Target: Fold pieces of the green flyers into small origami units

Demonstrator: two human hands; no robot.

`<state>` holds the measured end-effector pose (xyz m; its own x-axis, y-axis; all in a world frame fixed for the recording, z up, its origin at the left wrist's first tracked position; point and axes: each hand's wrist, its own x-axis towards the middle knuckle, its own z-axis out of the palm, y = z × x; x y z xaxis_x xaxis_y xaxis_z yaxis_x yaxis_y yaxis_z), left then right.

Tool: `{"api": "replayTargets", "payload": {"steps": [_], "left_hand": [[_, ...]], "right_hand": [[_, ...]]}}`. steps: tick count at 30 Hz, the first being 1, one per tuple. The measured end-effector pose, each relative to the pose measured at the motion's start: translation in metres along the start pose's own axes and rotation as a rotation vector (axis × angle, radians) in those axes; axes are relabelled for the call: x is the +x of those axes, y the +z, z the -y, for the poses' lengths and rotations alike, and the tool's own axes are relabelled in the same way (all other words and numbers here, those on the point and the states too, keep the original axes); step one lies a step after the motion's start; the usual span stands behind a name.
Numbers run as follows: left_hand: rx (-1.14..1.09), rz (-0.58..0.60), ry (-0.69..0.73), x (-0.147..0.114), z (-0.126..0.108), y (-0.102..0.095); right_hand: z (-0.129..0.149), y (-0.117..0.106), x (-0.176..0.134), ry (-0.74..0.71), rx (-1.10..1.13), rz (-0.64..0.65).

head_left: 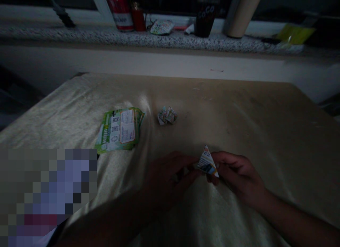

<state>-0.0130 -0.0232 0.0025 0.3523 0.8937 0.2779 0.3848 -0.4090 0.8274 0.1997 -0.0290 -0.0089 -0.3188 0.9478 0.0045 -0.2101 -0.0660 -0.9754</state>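
Note:
Between my two hands is a small folded paper triangle [207, 162], printed with text and a blue and yellow picture, its point facing away from me. My left hand [176, 172] pinches its left corner between thumb and fingers. On the other side, my right hand [236, 172] grips the right edge, with fingertips showing below the paper. Beyond my hands lie folded printed paper pieces [167, 116], bunched together on the cloth. Farther left is a stack of green printed sheets or packets [119, 130]; I cannot tell which.
A shiny beige cloth covers the table [225, 108]. Behind it, the speckled sill [170, 39] holds a red bottle [120, 13], a dark cup [204, 20], a tan cylinder [244, 15] and a yellow packet [296, 34]. A pixelated patch hides the lower left.

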Motion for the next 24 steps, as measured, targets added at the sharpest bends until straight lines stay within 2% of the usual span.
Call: {"api": "replayTargets", "payload": {"steps": [6, 11, 18, 24], "left_hand": [[-0.003, -0.035, 0.059, -0.001, -0.002, 0.000], [-0.026, -0.044, 0.103, -0.001, -0.001, -0.001], [-0.047, -0.001, 0.093, -0.002, 0.000, 0.001], [-0.038, -0.009, 0.127, -0.002, 0.001, 0.000]], "right_hand": [[0.000, -0.001, -0.001, 0.052, 0.129, 0.115], [0.006, -0.002, -0.002, -0.002, 0.015, 0.210], [0.004, -0.006, -0.007, -0.058, -0.075, 0.165], [0.008, -0.001, -0.003, -0.147, -0.162, 0.206]]}}
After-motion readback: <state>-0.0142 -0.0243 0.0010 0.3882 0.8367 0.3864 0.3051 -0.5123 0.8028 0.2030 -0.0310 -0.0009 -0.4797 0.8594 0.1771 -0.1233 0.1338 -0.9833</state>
